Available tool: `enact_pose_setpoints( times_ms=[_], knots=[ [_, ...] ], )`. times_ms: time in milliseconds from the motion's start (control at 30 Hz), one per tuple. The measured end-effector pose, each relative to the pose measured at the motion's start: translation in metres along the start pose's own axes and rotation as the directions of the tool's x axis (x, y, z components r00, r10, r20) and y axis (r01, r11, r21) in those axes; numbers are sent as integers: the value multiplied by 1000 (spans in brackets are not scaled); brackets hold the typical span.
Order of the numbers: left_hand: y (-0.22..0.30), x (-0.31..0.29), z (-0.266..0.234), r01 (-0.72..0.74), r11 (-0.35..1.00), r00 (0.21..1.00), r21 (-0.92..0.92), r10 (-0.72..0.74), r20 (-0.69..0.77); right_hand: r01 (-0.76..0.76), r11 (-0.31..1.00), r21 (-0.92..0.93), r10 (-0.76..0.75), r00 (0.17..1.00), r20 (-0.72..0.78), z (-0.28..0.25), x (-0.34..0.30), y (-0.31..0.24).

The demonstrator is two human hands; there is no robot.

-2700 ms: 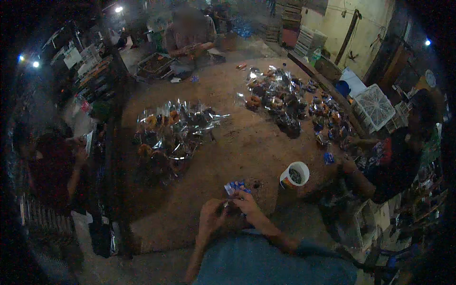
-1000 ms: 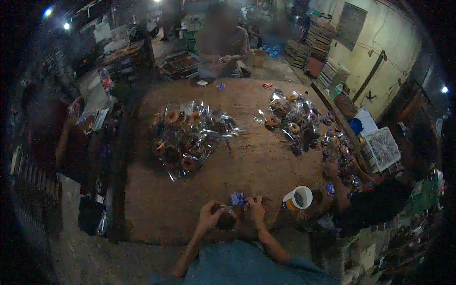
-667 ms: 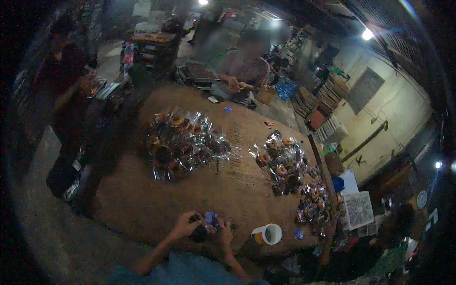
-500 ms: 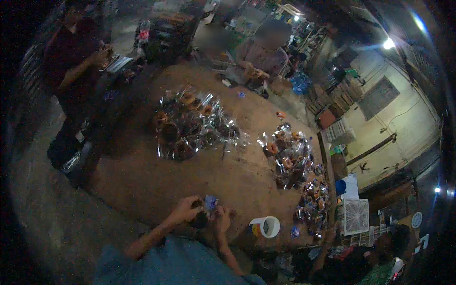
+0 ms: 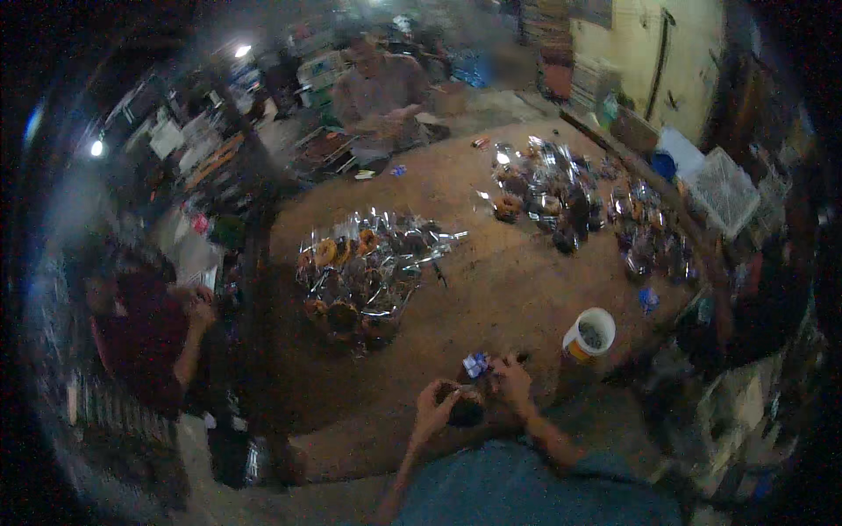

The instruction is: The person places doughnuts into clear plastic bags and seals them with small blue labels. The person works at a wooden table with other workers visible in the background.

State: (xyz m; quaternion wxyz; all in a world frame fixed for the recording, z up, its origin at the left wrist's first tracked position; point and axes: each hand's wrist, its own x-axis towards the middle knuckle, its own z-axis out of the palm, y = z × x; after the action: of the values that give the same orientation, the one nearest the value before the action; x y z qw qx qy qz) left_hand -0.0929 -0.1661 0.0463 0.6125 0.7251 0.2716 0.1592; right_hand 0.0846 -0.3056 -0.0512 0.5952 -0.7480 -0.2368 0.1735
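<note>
My left hand (image 5: 434,408) pinches the rim of a dark, round, cup-like thing (image 5: 467,410) at the near edge of the table. Just to the right, my right hand (image 5: 512,382) has its fingers bent together against a small blue-and-white packet (image 5: 475,365). This packet lies right above the dark round thing; blur hides its exact contact with the fingertips. A white bucket (image 5: 589,335) with grey contents stands to the right of my hands.
On the brown table (image 5: 491,289) lie a heap of round things in shiny clear wrap (image 5: 364,272) and more wrapped heaps (image 5: 548,188) at right. Another blue-and-white packet (image 5: 648,300) lies beyond the bucket. One person (image 5: 145,333) stands left, another (image 5: 381,92) across the table.
The whole view has turned, so table and hands appear shifted to the right. Both hands stay close together by the dark round thing and the packet, now a little farther apart.
</note>
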Motion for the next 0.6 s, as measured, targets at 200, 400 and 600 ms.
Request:
enact_pose_setpoints(
  times_ms=[200,400,600],
  knots=[
    [-3,-4,-1,-36,999,994,28,38,-98,46,883,-468,-21,998,57,-3,15,30],
    [1,-2,7,-2,999,984,-38,-5,-176,272,711,-649,-184,962,202,-12,7,-8],
    [8,-7,27,87,995,966,-41,-95,-240,270,687,-675,-27,937,348,-19,16,-11]
  ],
)
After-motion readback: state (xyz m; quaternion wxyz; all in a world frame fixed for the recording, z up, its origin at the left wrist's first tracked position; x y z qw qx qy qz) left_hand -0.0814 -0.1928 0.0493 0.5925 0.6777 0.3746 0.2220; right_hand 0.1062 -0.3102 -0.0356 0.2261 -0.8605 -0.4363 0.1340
